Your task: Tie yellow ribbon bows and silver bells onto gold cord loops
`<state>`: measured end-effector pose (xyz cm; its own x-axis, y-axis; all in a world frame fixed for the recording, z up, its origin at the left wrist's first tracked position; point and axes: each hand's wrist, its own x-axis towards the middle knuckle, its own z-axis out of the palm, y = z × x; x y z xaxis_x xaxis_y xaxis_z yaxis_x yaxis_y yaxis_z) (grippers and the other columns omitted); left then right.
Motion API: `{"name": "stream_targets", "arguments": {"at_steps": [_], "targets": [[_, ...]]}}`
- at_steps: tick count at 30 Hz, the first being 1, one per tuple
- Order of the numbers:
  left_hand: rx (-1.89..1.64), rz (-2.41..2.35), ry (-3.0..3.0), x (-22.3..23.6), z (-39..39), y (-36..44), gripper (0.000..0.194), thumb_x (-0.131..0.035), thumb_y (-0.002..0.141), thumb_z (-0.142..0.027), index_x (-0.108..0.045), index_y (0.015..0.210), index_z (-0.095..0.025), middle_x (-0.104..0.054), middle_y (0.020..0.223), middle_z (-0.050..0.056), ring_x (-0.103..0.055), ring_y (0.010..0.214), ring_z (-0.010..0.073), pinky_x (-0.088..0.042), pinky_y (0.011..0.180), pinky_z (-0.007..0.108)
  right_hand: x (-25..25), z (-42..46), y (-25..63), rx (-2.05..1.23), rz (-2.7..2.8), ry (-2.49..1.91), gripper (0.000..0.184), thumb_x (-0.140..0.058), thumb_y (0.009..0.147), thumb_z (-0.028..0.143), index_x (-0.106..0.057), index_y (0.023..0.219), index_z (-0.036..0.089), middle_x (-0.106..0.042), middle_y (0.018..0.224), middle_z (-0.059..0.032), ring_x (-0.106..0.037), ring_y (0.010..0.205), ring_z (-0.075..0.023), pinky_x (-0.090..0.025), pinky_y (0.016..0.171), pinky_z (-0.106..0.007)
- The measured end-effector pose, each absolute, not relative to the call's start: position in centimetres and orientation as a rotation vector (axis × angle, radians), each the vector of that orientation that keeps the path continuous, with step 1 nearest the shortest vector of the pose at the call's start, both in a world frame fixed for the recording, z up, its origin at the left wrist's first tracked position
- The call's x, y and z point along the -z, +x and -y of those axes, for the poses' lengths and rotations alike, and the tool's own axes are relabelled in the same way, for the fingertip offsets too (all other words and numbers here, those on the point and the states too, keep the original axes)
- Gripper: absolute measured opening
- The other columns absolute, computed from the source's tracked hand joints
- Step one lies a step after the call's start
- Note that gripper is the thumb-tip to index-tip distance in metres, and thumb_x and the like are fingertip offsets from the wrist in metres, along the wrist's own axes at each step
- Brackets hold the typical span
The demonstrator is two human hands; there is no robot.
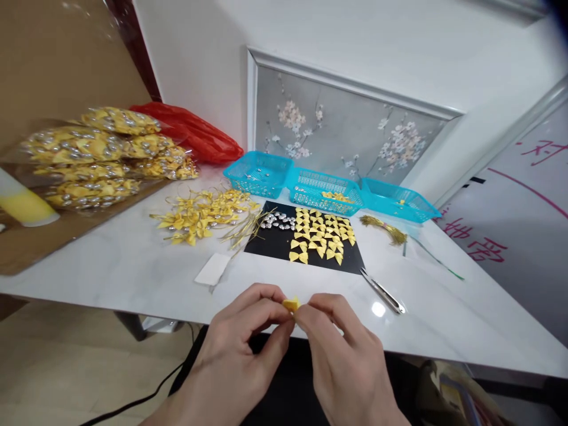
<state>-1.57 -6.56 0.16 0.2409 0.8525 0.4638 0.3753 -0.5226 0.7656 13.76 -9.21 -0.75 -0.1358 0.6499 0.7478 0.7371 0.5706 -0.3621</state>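
A small yellow ribbon bow (pixel 291 304) is pinched between my two hands at the table's front edge. My left hand (pixel 248 340) grips its left side with thumb and forefinger. From the other side, the closed fingertips of my right hand (pixel 344 349) press on it and partly cover it. Just beyond lies a black mat (pixel 270 254) bearing rows of yellow bows (pixel 317 234) and a cluster of silver beads (pixel 278 220). Thin golden wires (pixel 246 229) lie across the mat's left edge. To the right of my hands rests a pair of metal tweezers (pixel 382 291).
Three blue baskets (pixel 260 173) line the wall side, some holding beads or bows. A heap of finished yellow bow pieces (pixel 195 216) lies left, near a white card (pixel 213 269). Bagged bows (pixel 102 154) and a red plastic bag (pixel 195 133) are behind. A wire bundle (pixel 384 229) lies right.
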Motion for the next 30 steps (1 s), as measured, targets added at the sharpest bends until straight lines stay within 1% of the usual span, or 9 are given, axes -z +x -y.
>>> {"name": "stream_targets", "arguments": {"at_steps": [4,6,14,18,23,25,27,28,30], "targets": [[-1.290,-1.121,2.040,-0.25,6.57,-1.52,0.021,-0.057,0.086,-0.008,-0.071,0.077,-0.021,-0.068,0.088,0.001,-0.070,0.079,0.0117,-0.054,0.070,0.016,0.53,9.18,13.68,-0.051,1.802,-1.127,0.023,-0.046,0.094,0.004,-0.064,0.101,0.016,-0.062,0.092,-0.0081,-0.067,0.077,-0.0164,-0.058,0.072,-0.027],[-1.339,-1.100,2.100,-0.31,6.55,-1.49,0.022,-0.056,0.086,-0.006,-0.071,0.079,-0.021,-0.068,0.088,0.001,-0.070,0.080,0.0113,-0.054,0.073,0.016,0.53,9.23,13.60,-0.099,1.796,-1.140,0.021,-0.046,0.095,0.006,-0.063,0.104,0.016,-0.062,0.096,-0.0091,-0.067,0.080,-0.0172,-0.058,0.075,-0.029],[-1.330,-1.104,2.105,-0.28,6.63,-1.33,0.020,-0.058,0.084,-0.005,-0.069,0.078,-0.021,-0.068,0.089,0.001,-0.070,0.081,0.0114,-0.054,0.074,0.015,0.91,9.23,13.54,-0.083,1.821,-1.160,0.026,-0.041,0.096,0.004,-0.061,0.104,0.017,-0.060,0.094,-0.0077,-0.065,0.081,-0.0179,-0.055,0.074,-0.030],[-1.225,-1.072,1.835,-0.17,6.86,-1.29,0.015,-0.060,0.086,-0.012,-0.067,0.078,-0.024,-0.067,0.094,0.000,-0.070,0.084,0.0133,-0.056,0.068,0.014,0.87,9.05,13.57,-0.215,1.740,-1.116,0.022,-0.043,0.096,0.003,-0.057,0.093,0.020,-0.056,0.092,-0.0036,-0.061,0.080,-0.0133,-0.052,0.073,-0.024],[-1.179,-0.989,1.537,-0.66,6.91,-1.23,0.011,-0.060,0.090,-0.019,-0.058,0.080,-0.025,-0.067,0.083,-0.003,-0.070,0.077,0.0117,-0.058,0.070,0.015,0.61,8.91,13.50,-0.271,1.685,-1.081,0.023,-0.043,0.097,0.001,-0.053,0.090,0.020,-0.053,0.090,-0.0007,-0.057,0.080,-0.0097,-0.048,0.074,-0.021],[-1.193,-0.996,1.461,-0.90,6.77,-1.19,0.007,-0.062,0.089,-0.020,-0.060,0.090,-0.027,-0.068,0.085,-0.004,-0.072,0.076,0.0120,-0.059,0.070,0.016,0.55,8.93,13.52,-0.286,1.693,-1.084,0.023,-0.043,0.097,0.001,-0.053,0.090,0.020,-0.052,0.090,-0.0006,-0.057,0.080,-0.0099,-0.048,0.074,-0.021],[-1.185,-1.003,1.429,-1.06,6.57,-1.15,0.015,-0.063,0.087,-0.020,-0.062,0.100,-0.027,-0.069,0.086,-0.004,-0.073,0.073,0.0127,-0.060,0.069,0.018,0.54,8.95,13.56,-0.294,1.700,-1.091,0.023,-0.043,0.097,0.001,-0.052,0.090,0.020,-0.052,0.090,-0.0005,-0.057,0.081,-0.0103,-0.047,0.075,-0.022],[-1.166,-1.008,1.436,-1.11,6.46,-1.14,0.016,-0.064,0.086,-0.021,-0.065,0.101,-0.027,-0.069,0.084,-0.003,-0.073,0.072,0.0130,-0.060,0.069,0.019,0.56,8.95,13.57,-0.295,1.699,-1.098,0.023,-0.043,0.097,0.002,-0.052,0.089,0.020,-0.053,0.090,-0.0004,-0.057,0.081,-0.0103,-0.047,0.075,-0.023],[-1.122,-1.021,1.469,-1.13,6.25,-1.12,0.009,-0.063,0.085,-0.023,-0.069,0.091,-0.024,-0.070,0.080,-0.002,-0.071,0.070,0.0140,-0.060,0.068,0.019,0.58,8.95,13.57,-0.288,1.681,-1.112,0.022,-0.043,0.098,0.002,-0.052,0.088,0.020,-0.053,0.089,-0.0002,-0.057,0.082,-0.0103,-0.047,0.074,-0.023]]}}
